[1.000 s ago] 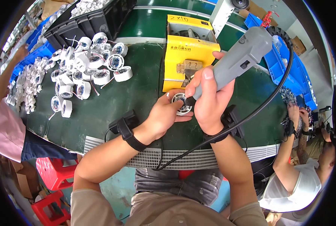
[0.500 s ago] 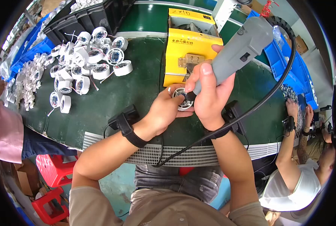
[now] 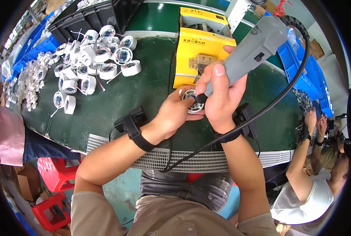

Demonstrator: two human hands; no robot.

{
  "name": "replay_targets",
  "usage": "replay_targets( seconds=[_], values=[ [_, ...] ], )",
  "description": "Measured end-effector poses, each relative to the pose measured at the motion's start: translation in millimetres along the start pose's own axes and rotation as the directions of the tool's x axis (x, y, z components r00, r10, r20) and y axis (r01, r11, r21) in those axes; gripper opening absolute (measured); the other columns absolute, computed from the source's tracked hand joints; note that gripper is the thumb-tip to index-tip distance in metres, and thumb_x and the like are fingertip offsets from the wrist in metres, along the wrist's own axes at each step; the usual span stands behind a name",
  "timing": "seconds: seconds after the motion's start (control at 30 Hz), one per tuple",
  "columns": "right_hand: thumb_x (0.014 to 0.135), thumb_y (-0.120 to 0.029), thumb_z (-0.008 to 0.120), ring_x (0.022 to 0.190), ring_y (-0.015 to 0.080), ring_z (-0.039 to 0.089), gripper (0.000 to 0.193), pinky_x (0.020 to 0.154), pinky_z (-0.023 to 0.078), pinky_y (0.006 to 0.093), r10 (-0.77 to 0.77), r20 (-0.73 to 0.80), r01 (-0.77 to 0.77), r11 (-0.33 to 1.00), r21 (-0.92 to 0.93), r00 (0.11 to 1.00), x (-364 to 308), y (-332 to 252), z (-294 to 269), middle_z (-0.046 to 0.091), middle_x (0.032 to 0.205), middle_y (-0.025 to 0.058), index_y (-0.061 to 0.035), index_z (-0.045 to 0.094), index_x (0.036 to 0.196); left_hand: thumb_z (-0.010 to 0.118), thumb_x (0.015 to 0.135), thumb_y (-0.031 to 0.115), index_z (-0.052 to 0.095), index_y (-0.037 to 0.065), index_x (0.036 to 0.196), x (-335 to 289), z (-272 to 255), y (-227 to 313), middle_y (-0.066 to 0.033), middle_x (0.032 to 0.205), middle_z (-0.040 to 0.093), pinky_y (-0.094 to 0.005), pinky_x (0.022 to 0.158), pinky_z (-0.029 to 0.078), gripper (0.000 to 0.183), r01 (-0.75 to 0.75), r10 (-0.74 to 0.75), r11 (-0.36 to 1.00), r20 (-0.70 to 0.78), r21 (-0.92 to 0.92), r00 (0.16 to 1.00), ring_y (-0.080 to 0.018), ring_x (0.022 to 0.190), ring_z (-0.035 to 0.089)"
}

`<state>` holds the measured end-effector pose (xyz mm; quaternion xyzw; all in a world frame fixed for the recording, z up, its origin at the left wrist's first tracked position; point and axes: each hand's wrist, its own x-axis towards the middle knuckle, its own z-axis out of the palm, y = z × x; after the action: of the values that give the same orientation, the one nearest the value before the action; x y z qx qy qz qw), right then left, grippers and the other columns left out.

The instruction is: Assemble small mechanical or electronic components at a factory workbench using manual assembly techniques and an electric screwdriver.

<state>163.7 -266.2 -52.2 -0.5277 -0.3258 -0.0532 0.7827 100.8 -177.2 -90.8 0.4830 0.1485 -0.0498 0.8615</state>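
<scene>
My left hand [image 3: 170, 116] is closed around a round white housing [image 3: 195, 108] with a dark circuit board inside; its thumb presses onto the inner face. A short wire end with a white plug shows at the upper side of that hand. In my right hand [image 3: 222, 100] is a grey electric screwdriver [image 3: 249, 49], tilted with its dark nose down at the housing. The fingers hide the bit, so I cannot tell whether it touches a screw. Just beyond both hands stands a yellow screw feeder [image 3: 203, 45].
Several white round housings with wires [image 3: 87, 56] lie heaped at the left, beside small white parts [image 3: 33, 82]. A black crate [image 3: 87, 21] stands behind them. The screwdriver's black cable [image 3: 279, 101] loops down the right. Blue bins [image 3: 303, 78] and co-workers are at the sides.
The view has shifted slightly, so the heap and the feeder sit a little further right in the picture. Both hands keep the same hold on housing and screwdriver.
</scene>
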Motion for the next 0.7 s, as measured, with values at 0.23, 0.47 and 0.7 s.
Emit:
replay_targets(
  seconds=[0.23, 0.47, 0.7],
  values=[
    [0.098, -0.018, 0.047, 0.051, 0.0122, 0.049, 0.038, 0.051, 0.045, 0.0269, 0.005, 0.019, -0.005, 1.0, 0.004, 1.0, -0.9, 1.2, -1.4, 0.051, 0.07, 0.0062, -0.0018, 0.034, 0.13, 0.039, 0.098, 0.005, 0.041, -0.003, 0.131, 0.6, -1.9, -2.2, -0.0147, 0.119, 0.051, -0.038, 0.085, 0.058, 0.034, -0.003, 0.003, 1.0, 0.018, -0.012, 1.0, -0.0276, 0.095, 0.066],
    [0.097, -0.019, 0.047, 0.052, 0.0121, 0.05, 0.04, 0.052, 0.045, 0.0266, 0.005, 0.057, -0.005, 1.0, -0.002, 0.998, -1.0, 5.3, -2.5, 0.05, 0.071, 0.0065, -0.0001, 0.034, 0.13, 0.04, 0.098, 0.005, 0.041, -0.004, 0.131, 0.3, -1.3, -1.8, -0.0152, 0.119, 0.051, -0.0375, 0.085, 0.057, 0.034, -0.016, 0.016, 1.0, 0.005, 0.012, 1.0, -0.0267, 0.094, 0.066],
    [0.096, -0.019, 0.05, 0.052, 0.0127, 0.049, 0.042, 0.05, 0.045, 0.0272, 0.029, 0.028, -0.031, 0.994, 0.101, 0.999, -5.1, 4.2, -0.2, 0.049, 0.07, 0.0065, 0.0003, 0.033, 0.129, 0.042, 0.097, 0.006, 0.045, -0.002, 0.125, 2.3, -1.6, 0.2, -0.0129, 0.108, 0.059, -0.0357, 0.08, 0.058, 0.029, -0.003, 0.003, 1.0, -0.008, 0.024, 1.0, -0.0235, 0.09, 0.066]
  ],
)
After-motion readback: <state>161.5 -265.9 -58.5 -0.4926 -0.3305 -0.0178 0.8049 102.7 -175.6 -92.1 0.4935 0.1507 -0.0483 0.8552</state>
